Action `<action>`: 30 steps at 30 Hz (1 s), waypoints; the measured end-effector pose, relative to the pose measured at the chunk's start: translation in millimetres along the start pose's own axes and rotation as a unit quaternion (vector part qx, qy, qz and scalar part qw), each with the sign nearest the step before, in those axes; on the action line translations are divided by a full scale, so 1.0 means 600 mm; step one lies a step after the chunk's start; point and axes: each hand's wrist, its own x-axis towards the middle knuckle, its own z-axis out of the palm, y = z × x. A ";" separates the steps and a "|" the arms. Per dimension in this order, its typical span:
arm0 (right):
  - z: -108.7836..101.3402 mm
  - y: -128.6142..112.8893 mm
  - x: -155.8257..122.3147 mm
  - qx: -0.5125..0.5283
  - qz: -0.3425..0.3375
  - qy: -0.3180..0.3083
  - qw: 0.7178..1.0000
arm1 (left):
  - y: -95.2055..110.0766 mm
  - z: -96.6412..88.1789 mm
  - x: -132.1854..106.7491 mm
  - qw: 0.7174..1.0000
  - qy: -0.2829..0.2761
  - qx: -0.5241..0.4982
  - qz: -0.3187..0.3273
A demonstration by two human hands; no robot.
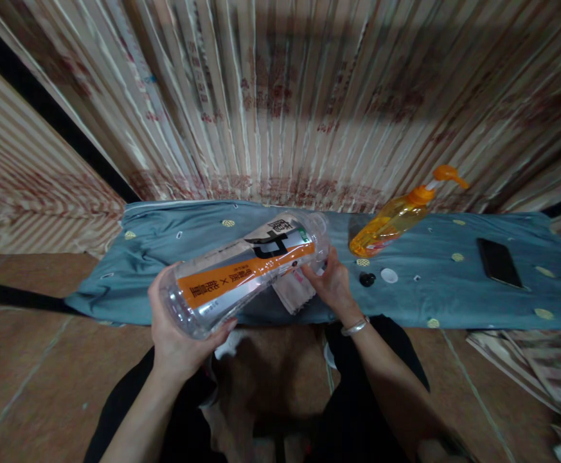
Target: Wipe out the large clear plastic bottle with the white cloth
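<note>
A large clear plastic bottle (pixel 246 267) with an orange, white and black label lies tilted between my hands. My left hand (pixel 177 334) is wrapped round its base end. My right hand (pixel 331 283) is closed at the bottle's neck end, and a small pale cloth or packet (pixel 292 290) shows just beneath its fingers. Both hands hover over the near edge of a grey-blue cloth (pixel 164 257) spread on the floor. The bottle's mouth is hidden behind my right hand.
An orange pump bottle (pixel 398 218) stands tilted on the cloth at the right. A small black cap (pixel 367 279) and a white cap (pixel 389 275) lie near it. A dark phone (pixel 498 262) rests farther right. Patterned curtains hang behind; papers (pixel 525 366) lie on the tiled floor.
</note>
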 end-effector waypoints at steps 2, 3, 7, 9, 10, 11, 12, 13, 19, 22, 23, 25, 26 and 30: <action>-0.001 0.000 0.000 0.003 0.004 0.000 1.000 | 0.001 0.002 -0.001 1.000 0.009 -0.006 -0.006; -0.001 0.000 0.000 0.004 0.004 0.000 1.000 | 0.003 0.004 -0.001 1.000 0.010 -0.011 -0.010; 0.001 0.001 0.000 0.000 -0.002 -0.003 1.000 | 0.012 0.012 -0.002 0.999 0.043 -0.024 -0.018; 0.002 0.001 0.000 -0.004 -0.001 0.004 1.000 | 0.014 0.013 -0.002 0.999 0.030 -0.020 -0.021; 0.002 0.001 0.000 -0.006 0.001 0.007 1.000 | 0.014 0.012 -0.002 0.999 0.027 -0.020 -0.021; 0.002 0.000 0.000 -0.007 0.003 0.008 1.000 | 0.015 0.012 -0.002 0.999 0.025 -0.021 -0.021; 0.002 -0.001 0.000 -0.007 0.004 0.008 1.000 | 0.015 0.011 -0.001 0.999 0.026 -0.023 -0.020; 0.001 -0.002 0.000 -0.007 0.004 0.006 1.000 | 0.015 0.010 -0.001 0.999 0.031 -0.026 -0.018; -0.001 -0.003 0.000 -0.009 0.007 -0.003 1.000 | 0.013 0.007 0.000 1.000 0.016 -0.015 -0.013; 0.000 -0.001 0.000 -0.014 0.010 -0.007 1.000 | 0.011 0.007 -0.002 0.999 0.025 -0.019 -0.009; 0.001 0.000 0.000 -0.017 0.007 -0.005 1.000 | 0.010 0.007 -0.002 1.000 0.019 -0.019 -0.012; 0.003 0.002 -0.001 -0.020 -0.001 0.003 1.000 | 0.009 0.008 -0.003 1.000 0.009 -0.018 -0.013; 0.004 0.002 -0.001 -0.021 -0.005 0.007 1.000 | 0.009 0.009 -0.003 1.000 0.018 -0.022 -0.013; 0.007 0.006 -0.001 -0.021 -0.015 0.015 1.000 | 0.008 0.013 -0.004 0.999 0.039 -0.024 -0.011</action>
